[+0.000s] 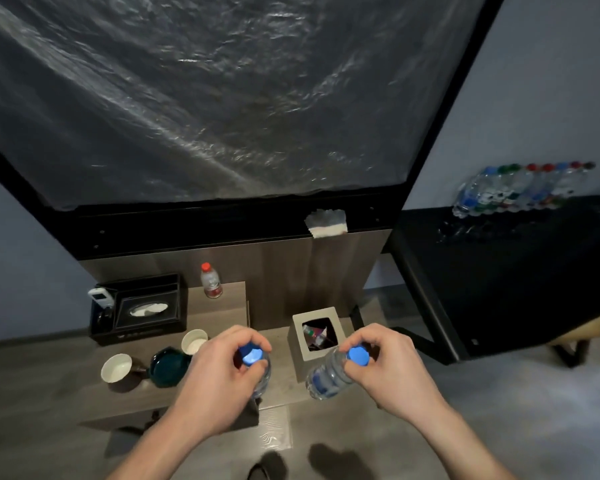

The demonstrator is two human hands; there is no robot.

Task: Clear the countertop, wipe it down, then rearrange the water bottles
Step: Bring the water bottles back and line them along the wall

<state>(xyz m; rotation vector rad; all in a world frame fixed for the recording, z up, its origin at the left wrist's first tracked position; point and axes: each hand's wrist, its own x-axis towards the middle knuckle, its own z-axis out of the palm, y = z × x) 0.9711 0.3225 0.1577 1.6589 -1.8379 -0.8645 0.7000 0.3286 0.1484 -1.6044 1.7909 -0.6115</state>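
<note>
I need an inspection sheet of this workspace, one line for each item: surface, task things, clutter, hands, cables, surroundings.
Surface: wooden countertop, low, with a raised step at the back.
Task things: two blue-capped bottles, left bottle about upright, right bottle tilted; red-capped bottle on the step; bottle row on black table.
Clutter: two paper cups, teal dish, black tissue tray.
Hands: left hand and right hand each grip a bottle near its cap.
Cables: nothing seen.
Surroundings: waste bin with rubbish, plastic-covered screen, grey wall.

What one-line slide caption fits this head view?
Left hand and right hand each grip a blue-capped water bottle by its neck above the low wooden counter.
</note>
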